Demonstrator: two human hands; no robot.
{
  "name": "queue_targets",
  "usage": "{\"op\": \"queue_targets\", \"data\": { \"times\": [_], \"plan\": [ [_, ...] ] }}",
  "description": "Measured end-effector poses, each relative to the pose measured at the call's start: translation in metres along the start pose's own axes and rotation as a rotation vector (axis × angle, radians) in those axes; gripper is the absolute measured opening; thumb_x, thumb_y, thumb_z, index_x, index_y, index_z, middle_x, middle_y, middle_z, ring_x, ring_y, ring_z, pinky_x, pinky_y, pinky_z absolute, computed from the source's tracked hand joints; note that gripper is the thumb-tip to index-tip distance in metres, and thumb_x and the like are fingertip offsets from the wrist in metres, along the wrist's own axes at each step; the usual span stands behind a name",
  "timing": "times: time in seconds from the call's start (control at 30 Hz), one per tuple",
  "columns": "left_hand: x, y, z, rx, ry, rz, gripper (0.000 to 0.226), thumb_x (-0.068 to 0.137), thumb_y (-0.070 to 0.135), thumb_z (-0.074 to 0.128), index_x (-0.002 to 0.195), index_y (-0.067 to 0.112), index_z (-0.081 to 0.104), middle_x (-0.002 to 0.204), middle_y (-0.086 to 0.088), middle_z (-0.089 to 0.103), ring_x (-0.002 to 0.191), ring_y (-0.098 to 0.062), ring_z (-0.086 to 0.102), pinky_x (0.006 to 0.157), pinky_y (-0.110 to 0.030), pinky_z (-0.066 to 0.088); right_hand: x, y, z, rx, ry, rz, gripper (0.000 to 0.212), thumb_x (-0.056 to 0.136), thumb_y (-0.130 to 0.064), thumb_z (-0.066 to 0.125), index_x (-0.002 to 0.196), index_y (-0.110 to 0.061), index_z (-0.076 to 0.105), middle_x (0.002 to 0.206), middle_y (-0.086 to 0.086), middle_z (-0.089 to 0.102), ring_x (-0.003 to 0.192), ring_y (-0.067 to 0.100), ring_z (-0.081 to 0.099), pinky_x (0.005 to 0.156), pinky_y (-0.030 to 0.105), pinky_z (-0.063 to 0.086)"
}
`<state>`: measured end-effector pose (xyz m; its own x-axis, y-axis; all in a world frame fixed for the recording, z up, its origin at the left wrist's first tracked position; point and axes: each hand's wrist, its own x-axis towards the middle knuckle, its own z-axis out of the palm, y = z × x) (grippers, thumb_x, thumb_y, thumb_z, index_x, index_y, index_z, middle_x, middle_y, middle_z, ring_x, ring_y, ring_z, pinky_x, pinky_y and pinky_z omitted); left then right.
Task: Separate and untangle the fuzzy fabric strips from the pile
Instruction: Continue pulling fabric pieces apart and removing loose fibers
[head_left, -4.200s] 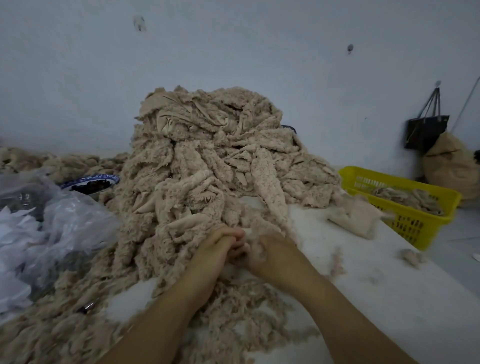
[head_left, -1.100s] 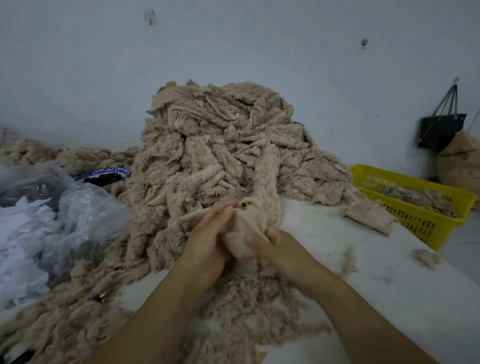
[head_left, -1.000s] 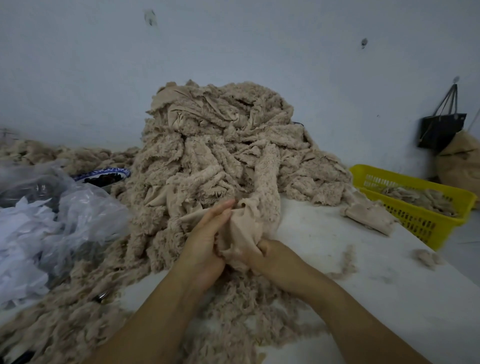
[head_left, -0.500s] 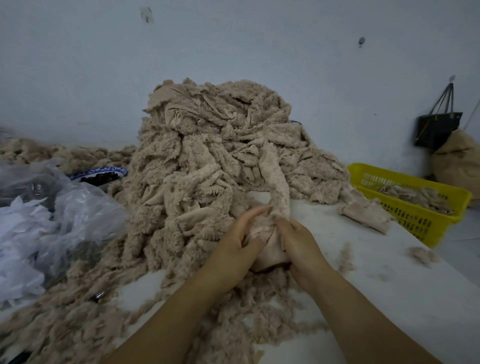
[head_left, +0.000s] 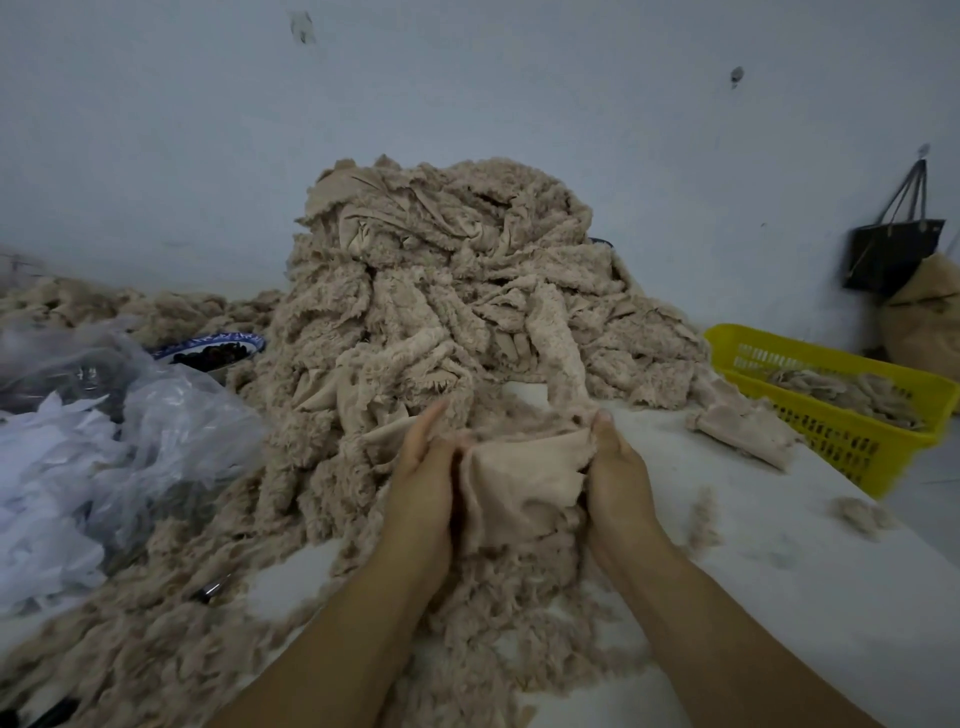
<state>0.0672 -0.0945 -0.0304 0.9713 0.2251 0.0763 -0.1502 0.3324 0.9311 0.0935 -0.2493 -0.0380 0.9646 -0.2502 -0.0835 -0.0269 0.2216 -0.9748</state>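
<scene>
The fuzzy strip (head_left: 519, 478) is stretched smooth side up between both hands, right at the near foot of the pile (head_left: 447, 291), and its far end still runs up into the pile's tangle. The left hand (head_left: 423, 467) has the strip's left edge pinched against the palm side, with the fingers (head_left: 434, 421) together and nearly straight. The right hand (head_left: 615, 467) clamps the other corner, thumb on top and the remaining fingers hidden under the cloth. Below the hands, on the near side of the pile, loose fluff (head_left: 467, 649) is scattered over the white table (head_left: 779, 597). A folded piece (head_left: 743, 423) lies just right of the pile, with a yellow basket (head_left: 831, 364) beyond it holding more scraps. Left of the pile there's a crumpled plastic bag (head_left: 156, 431), and a blue-rimmed bowl (head_left: 208, 348) sits right against the pile's left edge. A black bag (head_left: 891, 249) hangs on the wall well right of the pile.
</scene>
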Motion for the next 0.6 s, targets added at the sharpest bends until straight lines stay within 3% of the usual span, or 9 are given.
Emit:
{"op": "queue_targets", "data": {
  "times": [0.1, 0.2, 0.3, 0.37, 0.43, 0.53, 0.6],
  "plan": [
    [0.006, 0.003, -0.009, -0.106, 0.064, 0.013, 0.033, 0.106, 0.010, 0.039, 0.122, 0.032, 0.058, 0.069, 0.000, 0.064, 0.078, -0.015, 0.072, 0.062, -0.030, 0.057, 0.006, -0.004, -0.009, 0.086, 0.019, 0.017, 0.042, 0.102, -0.050, 0.040, 0.115, -0.021, 0.067, 0.097, 0.004, 0.076, 0.090, 0.024, 0.072, 0.079, 0.038, 0.059],
    [0.005, 0.001, -0.006, -0.050, 0.081, 0.049, 0.031, 0.107, 0.011, 0.036, 0.120, 0.028, 0.059, 0.067, 0.002, 0.063, 0.077, -0.013, 0.072, 0.058, -0.025, 0.056, 0.001, -0.003, -0.006, 0.017, -0.061, 0.004, 0.039, 0.104, -0.044, 0.041, 0.099, -0.020, 0.071, 0.083, 0.006, 0.076, 0.077, 0.020, 0.073, 0.067, 0.035, 0.059],
    [0.009, 0.002, -0.010, -0.074, 0.220, 0.101, 0.031, 0.102, 0.001, 0.037, 0.113, 0.018, 0.060, 0.062, 0.005, 0.066, 0.069, -0.009, 0.069, 0.057, -0.020, 0.052, -0.001, -0.008, -0.009, 0.044, -0.021, 0.031, 0.038, 0.103, -0.035, 0.046, 0.098, -0.004, 0.068, 0.090, 0.018, 0.072, 0.084, 0.034, 0.069, 0.079, 0.050, 0.059],
    [0.014, 0.006, -0.016, -0.128, 0.321, 0.115, 0.031, 0.099, -0.004, 0.037, 0.111, 0.014, 0.059, 0.060, 0.005, 0.066, 0.070, -0.009, 0.069, 0.057, -0.018, 0.050, 0.003, -0.014, -0.018, 0.132, 0.023, 0.053, 0.030, 0.099, -0.025, 0.049, 0.077, -0.010, 0.062, 0.074, 0.013, 0.061, 0.072, 0.031, 0.059, 0.068, 0.040, 0.055],
    [0.017, 0.007, -0.019, -0.156, 0.397, 0.119, 0.030, 0.099, -0.006, 0.037, 0.108, 0.014, 0.058, 0.064, 0.004, 0.067, 0.073, -0.010, 0.071, 0.056, -0.017, 0.050, 0.006, -0.017, -0.024, 0.206, 0.071, 0.091, 0.028, 0.097, -0.022, 0.048, 0.070, -0.018, 0.049, 0.066, 0.007, 0.049, 0.065, 0.024, 0.047, 0.064, 0.034, 0.045],
    [0.018, 0.005, -0.016, -0.150, 0.469, 0.125, 0.029, 0.100, -0.003, 0.037, 0.102, 0.018, 0.057, 0.079, -0.002, 0.068, 0.077, -0.008, 0.072, 0.057, -0.016, 0.048, 0.008, -0.021, -0.025, 0.348, 0.114, 0.199, 0.034, 0.100, -0.027, 0.048, 0.069, -0.016, 0.055, 0.058, 0.002, 0.057, 0.060, 0.020, 0.056, 0.064, 0.034, 0.052],
    [0.018, 0.006, -0.019, -0.184, 0.531, 0.129, 0.028, 0.103, 0.000, 0.035, 0.100, 0.019, 0.056, 0.085, -0.004, 0.068, 0.080, -0.008, 0.071, 0.058, -0.015, 0.049, 0.007, -0.025, -0.027, 0.438, 0.123, 0.282, 0.031, 0.100, -0.025, 0.046, 0.072, -0.016, 0.056, 0.066, 0.005, 0.056, 0.065, 0.022, 0.057, 0.069, 0.041, 0.054]
  ]
}}
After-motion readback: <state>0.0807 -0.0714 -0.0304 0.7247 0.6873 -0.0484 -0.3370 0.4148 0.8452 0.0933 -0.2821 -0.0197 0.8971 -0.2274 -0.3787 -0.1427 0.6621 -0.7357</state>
